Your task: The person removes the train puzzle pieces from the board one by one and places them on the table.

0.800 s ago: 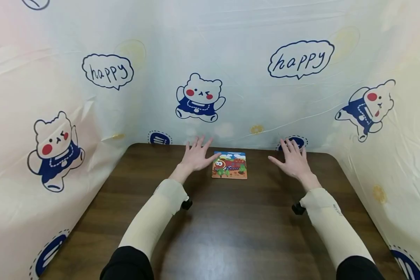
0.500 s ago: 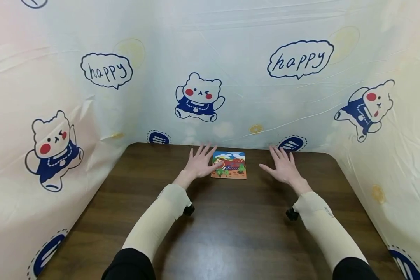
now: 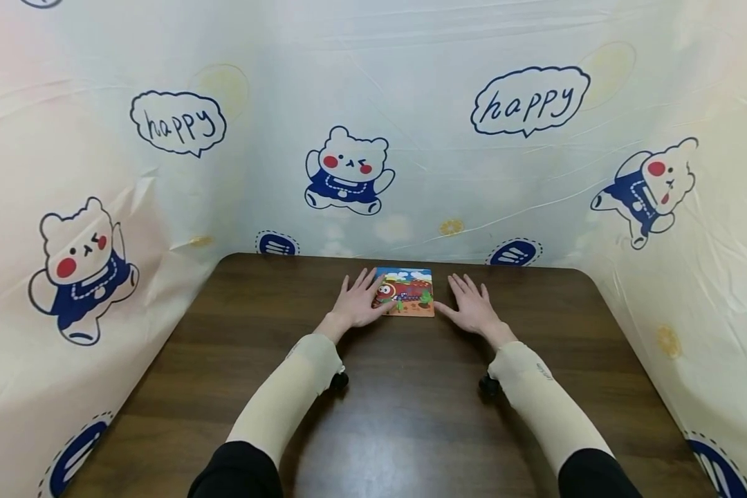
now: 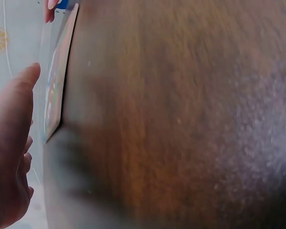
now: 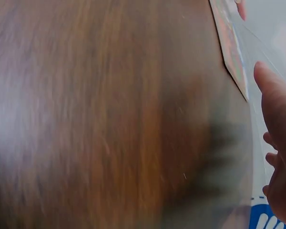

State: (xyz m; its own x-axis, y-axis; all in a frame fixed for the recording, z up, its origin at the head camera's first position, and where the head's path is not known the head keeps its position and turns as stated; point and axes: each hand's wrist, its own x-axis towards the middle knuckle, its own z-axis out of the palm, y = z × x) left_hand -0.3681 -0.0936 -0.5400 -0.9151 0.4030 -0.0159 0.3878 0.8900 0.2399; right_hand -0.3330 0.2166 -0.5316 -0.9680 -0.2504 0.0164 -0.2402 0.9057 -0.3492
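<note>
Before me stands a bench (image 3: 404,387) with a dark brown, wood-grained top, rounded far corners and a sheen of reflected light toward my side, carrying a thin, brightly illustrated board (image 3: 413,292) that lies flat near the far edge, about midway across.

1 L hand (image 3: 357,306), 1 R hand (image 3: 473,310), so 2 hands total; 1 flat pic. card (image 3: 412,290); 1 brown table (image 3: 404,366); 2 pale sleeves (image 3: 286,399); 2 blk. outer sleeves (image 3: 239,474); 2 blk. wrist units (image 3: 339,381). Printed on the backdrop (image 3: 423,41): 3 cartoon bears (image 3: 348,173), 2 "happy" bubbles (image 3: 531,101), 3 orange slices (image 3: 451,227), 2 faint yellow circles (image 3: 225,86), 4 blue ovals (image 3: 514,252), plus 1 cropped outline (image 3: 41,3) at top L edge, its kind hard to tell.
</note>
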